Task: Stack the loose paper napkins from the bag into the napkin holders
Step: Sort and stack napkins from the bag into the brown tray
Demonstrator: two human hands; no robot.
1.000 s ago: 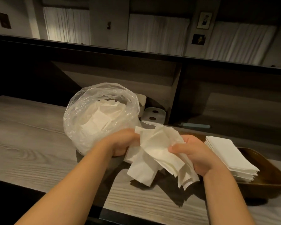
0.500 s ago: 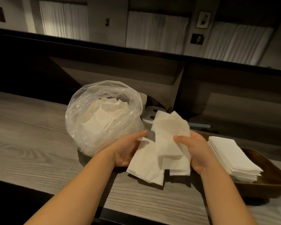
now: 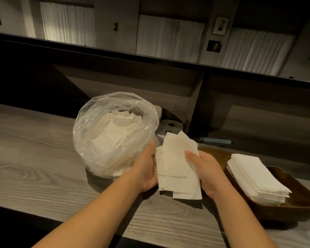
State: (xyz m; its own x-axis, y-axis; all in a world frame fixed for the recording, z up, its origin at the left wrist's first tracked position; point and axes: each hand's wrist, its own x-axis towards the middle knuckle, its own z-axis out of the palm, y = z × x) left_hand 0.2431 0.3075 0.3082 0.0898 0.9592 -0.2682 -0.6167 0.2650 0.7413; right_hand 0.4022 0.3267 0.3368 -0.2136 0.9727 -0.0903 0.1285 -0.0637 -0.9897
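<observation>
A bundle of white paper napkins (image 3: 177, 167) is held between my two hands above the grey wooden counter. My left hand (image 3: 146, 173) supports its left edge with the fingers stretched along it. My right hand (image 3: 205, 169) grips the right side, thumb on top. The clear plastic bag (image 3: 104, 140) stands open just left of my hands with several loose napkins inside. To the right, a brown wooden napkin holder (image 3: 297, 206) carries a neat stack of napkins (image 3: 256, 178).
The counter (image 3: 34, 167) has a dark front edge near me. Behind the bag sits a pale object with two dark holes (image 3: 169, 129). A dark partition wall and shelf rise behind the counter. A light blue strip (image 3: 215, 141) lies at the back.
The crumpled napkins have been gathered and squared into a flatter bundle. My hands have closed in on its two sides, and the bundle has risen slightly off the counter.
</observation>
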